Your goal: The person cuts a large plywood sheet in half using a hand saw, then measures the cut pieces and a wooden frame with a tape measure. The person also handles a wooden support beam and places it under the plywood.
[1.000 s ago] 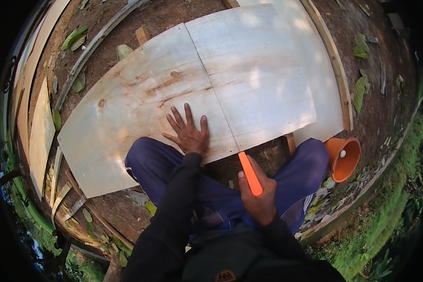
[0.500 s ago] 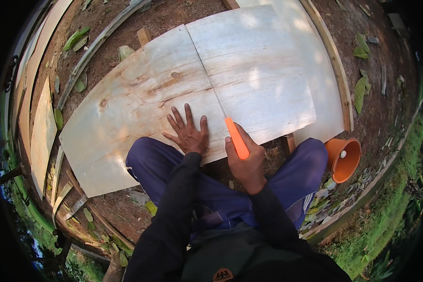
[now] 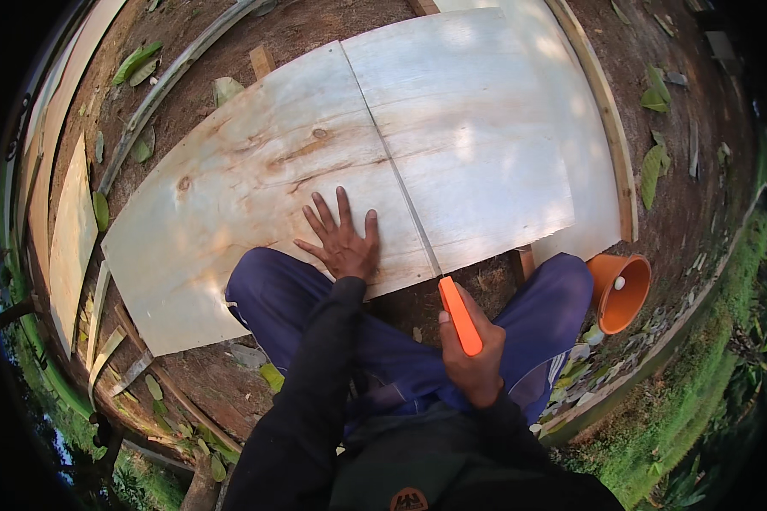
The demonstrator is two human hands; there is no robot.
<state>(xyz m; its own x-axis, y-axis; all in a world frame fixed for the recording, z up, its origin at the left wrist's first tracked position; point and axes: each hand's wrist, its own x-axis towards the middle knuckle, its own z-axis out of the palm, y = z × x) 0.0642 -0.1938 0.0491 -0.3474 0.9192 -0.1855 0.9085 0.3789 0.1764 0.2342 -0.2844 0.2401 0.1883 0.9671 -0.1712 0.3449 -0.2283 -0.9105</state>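
Observation:
A large pale plywood sheet with brown knots and grain streaks lies in front of my knees. A thin cut line runs across it from the far edge toward me. My left hand lies flat on the sheet, fingers spread, left of the line. In my right hand is the orange handle of a handsaw, close to my right thigh. Its narrow blade stretches away from me along the line, past the sheet's near edge. How deep the teeth sit in the wood is hard to see.
An orange bucket with a small white round thing in it stands beside my right knee. Under the sheet's right part lies another pale board, edged by a wooden batten. Wood strips and leaves lie on the soil at left.
My right hand has pulled the saw back toward me and slightly right, so more blade shows past the near edge. My left hand stays flat in place on the sheet.

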